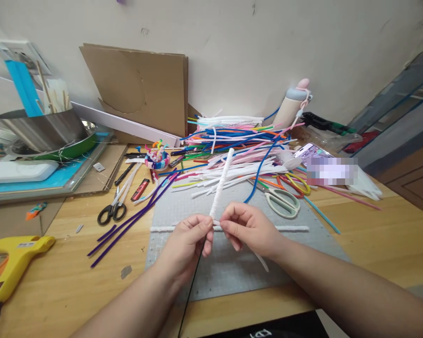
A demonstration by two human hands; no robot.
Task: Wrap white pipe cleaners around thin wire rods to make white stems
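My left hand (193, 232) pinches a thin dark rod (191, 284) where its upper part is wrapped in a tight white coil (221, 185). Close beside it, my right hand (250, 227) grips a white pipe cleaner (262, 262), whose loose tail hangs out below the palm. The pipe cleaner runs from the right fingertips to the foot of the coil. Behind both hands, another white pipe cleaner (296, 229) lies straight across the grey mat (239, 281).
Many coloured pipe cleaners (232, 141) are heaped at the back. Green-handled scissors (284, 203) lie right, black scissors (112, 213) and purple pipe cleaners (127, 228) left. A yellow glue gun (14, 263), steel pot (44, 131), cardboard (144, 89), bottle (291, 105) and phone (313, 155) stand around.
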